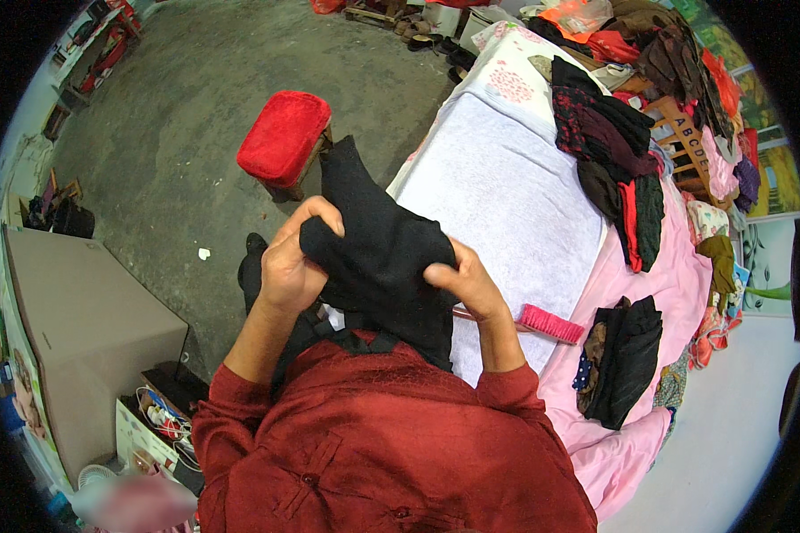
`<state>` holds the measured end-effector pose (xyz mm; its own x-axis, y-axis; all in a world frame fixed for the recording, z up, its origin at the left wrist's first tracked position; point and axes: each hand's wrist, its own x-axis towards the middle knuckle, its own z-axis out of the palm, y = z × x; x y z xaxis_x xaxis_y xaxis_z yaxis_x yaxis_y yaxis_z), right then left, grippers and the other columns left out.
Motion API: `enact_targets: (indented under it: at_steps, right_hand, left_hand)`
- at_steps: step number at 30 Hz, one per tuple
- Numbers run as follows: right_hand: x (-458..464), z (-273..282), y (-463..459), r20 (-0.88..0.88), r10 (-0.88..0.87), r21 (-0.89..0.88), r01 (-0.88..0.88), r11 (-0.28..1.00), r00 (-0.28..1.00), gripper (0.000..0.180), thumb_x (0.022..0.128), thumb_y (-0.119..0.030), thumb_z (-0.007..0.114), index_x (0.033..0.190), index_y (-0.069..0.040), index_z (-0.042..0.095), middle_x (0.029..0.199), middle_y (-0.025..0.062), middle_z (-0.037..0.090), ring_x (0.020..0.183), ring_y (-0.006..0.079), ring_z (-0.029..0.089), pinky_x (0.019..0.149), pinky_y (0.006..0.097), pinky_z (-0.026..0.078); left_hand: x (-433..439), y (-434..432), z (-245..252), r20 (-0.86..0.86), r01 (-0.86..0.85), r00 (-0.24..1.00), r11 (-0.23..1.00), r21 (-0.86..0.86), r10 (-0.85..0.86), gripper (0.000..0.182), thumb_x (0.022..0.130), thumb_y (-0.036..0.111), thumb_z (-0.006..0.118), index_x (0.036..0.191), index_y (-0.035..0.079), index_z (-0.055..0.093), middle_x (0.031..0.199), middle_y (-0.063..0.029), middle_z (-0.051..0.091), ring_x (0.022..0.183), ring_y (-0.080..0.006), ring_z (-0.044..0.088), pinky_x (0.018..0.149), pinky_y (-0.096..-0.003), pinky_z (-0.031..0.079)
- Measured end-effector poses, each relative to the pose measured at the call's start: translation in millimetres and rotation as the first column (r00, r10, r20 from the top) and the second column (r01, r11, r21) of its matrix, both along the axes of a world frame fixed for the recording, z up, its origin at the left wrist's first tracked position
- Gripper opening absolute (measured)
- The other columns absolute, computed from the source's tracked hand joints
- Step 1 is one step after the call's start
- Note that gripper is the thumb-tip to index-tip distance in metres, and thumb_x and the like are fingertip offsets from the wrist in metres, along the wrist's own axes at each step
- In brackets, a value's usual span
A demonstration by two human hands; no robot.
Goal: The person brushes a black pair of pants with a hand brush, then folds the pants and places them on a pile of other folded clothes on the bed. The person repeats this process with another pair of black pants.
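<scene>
A black cloth garment (387,260) is stretched between my two hands in front of my body. My left hand (300,260) grips its left edge, thumb on top. At the opposite edge, my right hand (467,280) pinches the fabric between thumb and fingers. One narrower part of the garment reaches up towards the red stool, and the rest hangs down over my lap. Just beyond my right wrist lies a brush with pink bristles (552,324), its handle partly hidden behind that wrist. Which kind of garment it is, I cannot tell.
A stool with a red plush seat (285,138) stands ahead on the concrete floor (173,100). To my right is a bed with a pale towel (500,193), a pink sheet (667,266), folded dark clothes (623,363) and heaped garments (600,126). A beige cabinet (87,326) stands left.
</scene>
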<state>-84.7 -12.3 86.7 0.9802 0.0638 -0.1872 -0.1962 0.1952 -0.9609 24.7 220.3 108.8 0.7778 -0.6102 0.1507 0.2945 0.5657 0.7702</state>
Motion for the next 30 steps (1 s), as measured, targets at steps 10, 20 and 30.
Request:
enact_targets:
  at_steps: [10, 20, 30]
  right_hand:
    - [40.7, -9.8, 22.4, -0.078, -0.044, 0.537, 0.08, 0.84, 0.996, 0.053, 0.082, -0.017, 0.076, 0.128, 0.0, 0.055, 0.104, 0.0033, 0.065, 0.097, 0.0113, 0.06, 0.091, 0.024, 0.047]
    - [27.8, -12.4, 7.5, -0.024, -0.021, 0.239, 0.026, 0.971, 0.999, 0.063, 0.08, 0.002, 0.066, 0.14, -0.003, 0.046, 0.088, -0.0011, 0.062, 0.079, 0.0063, 0.057, 0.075, 0.0214, 0.047]
    - [21.1, -22.0, 30.4, -0.092, -0.053, 0.416, 0.087, 0.905, 0.994, 0.019, 0.095, -0.007, 0.056, 0.112, -0.004, 0.064, 0.104, -0.0012, 0.065, 0.088, 0.009, 0.062, 0.077, 0.0267, 0.054]
  left_hand:
    - [-5.4, 3.5, 13.0, 0.049, 0.223, 0.968, 0.936, 0.273, -0.245, 0.023, 0.083, 0.025, 0.048, 0.075, 0.004, 0.053, 0.073, -0.0003, 0.047, 0.069, -0.0101, 0.044, 0.065, -0.0223, 0.034]
    - [-1.9, -6.5, 24.5, 0.517, -0.041, 0.8, 0.831, 0.555, -0.306, 0.013, 0.071, 0.005, 0.056, 0.083, -0.001, 0.056, 0.073, -0.0074, 0.052, 0.068, -0.0172, 0.053, 0.063, -0.0311, 0.045]
    - [-37.6, -31.5, 15.2, 0.791, -0.309, 0.481, 0.77, 0.557, -0.379, 0.032, 0.07, 0.005, 0.07, 0.1, 0.007, 0.062, 0.08, -0.0111, 0.056, 0.072, -0.0306, 0.06, 0.064, -0.039, 0.05]
